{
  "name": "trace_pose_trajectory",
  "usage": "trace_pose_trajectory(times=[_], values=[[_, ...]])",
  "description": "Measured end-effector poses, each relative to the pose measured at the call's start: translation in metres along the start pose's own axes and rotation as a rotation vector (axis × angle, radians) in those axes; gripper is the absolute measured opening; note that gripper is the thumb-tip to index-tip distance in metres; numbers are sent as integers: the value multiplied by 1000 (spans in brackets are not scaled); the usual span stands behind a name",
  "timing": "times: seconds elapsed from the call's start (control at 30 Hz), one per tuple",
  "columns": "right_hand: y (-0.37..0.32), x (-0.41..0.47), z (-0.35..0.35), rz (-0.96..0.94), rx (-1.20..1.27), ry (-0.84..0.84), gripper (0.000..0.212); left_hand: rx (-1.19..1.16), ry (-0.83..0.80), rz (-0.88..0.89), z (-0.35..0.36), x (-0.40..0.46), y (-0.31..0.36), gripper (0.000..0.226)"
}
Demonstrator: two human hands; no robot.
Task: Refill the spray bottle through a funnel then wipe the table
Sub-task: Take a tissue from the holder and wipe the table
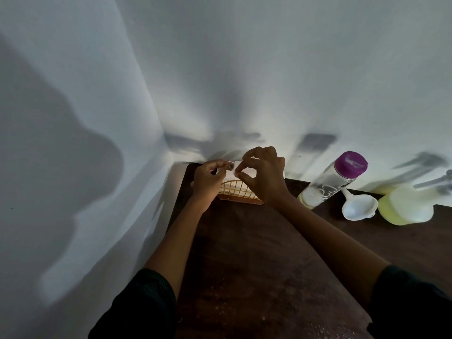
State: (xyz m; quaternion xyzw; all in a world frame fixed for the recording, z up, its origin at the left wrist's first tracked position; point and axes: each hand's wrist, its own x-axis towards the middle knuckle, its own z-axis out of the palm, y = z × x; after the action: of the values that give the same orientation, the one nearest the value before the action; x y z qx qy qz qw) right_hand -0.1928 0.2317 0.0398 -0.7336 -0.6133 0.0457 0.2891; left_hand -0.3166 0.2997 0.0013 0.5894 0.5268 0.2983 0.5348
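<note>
Head view: both hands, left (208,178) & right (263,177), pinch a white tissue (234,165) above its holder (238,192). We judge a hard pull could tear it, or tip the holder off the bench (244,253).

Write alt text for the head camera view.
Both hands, left hand and right hand, pinch a white tissue above a wire holder at the far corner of a dark table. To the right stand a purple-capped bottle, white funnel and yellow spray bottle.

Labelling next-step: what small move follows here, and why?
Probably lift the white tissue clear of the orange wire holder: left hand and right hand both pinch its top edge, and the dark wooden table shows pale specks.
</note>
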Motion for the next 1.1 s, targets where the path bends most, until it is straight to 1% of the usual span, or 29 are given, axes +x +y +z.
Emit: trace_pose_trajectory(times=[0.07, 0.17, 0.2, 0.27, 0.33, 0.4, 0.47, 0.5, 0.57, 0.73, 0.8, 0.97, 1.03, 1.1], values=[[-1, -2, -3, -10, 10, 29, 5, 26, 8, 11, 1, 1, -2, 11], [1, -6, -7, -12, 45, 35, 3, 28, 14, 21, 1, 0, 0, 31], [1, -8, -8, -15, 57, 23, 3, -1, 0, 25, 1, -1, 3, 33], [2, -11, -9, -37, 66, -1, 3, -107, -72, 27, 2, -2, 11, 35], [3, -15, -8, -69, 44, -17, 3, -150, -172, 2, 4, -1, 17, 50], [2, -17, -8, -63, 28, -43, 4, -81, -251, -4, 5, 1, 18, 56], [1, -21, -8, -49, 36, -63, 3, 33, -280, -19, 5, 5, 13, 53], [1, -22, -9, -40, 48, -67, 3, 80, -276, -38, 5, 6, 11, 51], [-2, -26, -12, -30, 72, -64, 4, 135, -252, -84, 4, 6, 8, 56], [-3, -36, -19, -29, 86, -4, 5, 142, -183, -142, 5, 13, -7, 74], [-4, -40, -21, -45, 77, 11, 4, 154, -173, -161, 6, 19, -12, 73], [-11, -50, -28, -107, 23, 36, 3, 250, -124, -127, 8, 26, -13, 48], [-15, -54, -31, -117, 51, 51, 3, 268, -119, -108, 8, 30, -18, 48], [-19, -58, -38, -86, 145, 56, 4, 292, -125, -111, 7, 30, -19, 54]])
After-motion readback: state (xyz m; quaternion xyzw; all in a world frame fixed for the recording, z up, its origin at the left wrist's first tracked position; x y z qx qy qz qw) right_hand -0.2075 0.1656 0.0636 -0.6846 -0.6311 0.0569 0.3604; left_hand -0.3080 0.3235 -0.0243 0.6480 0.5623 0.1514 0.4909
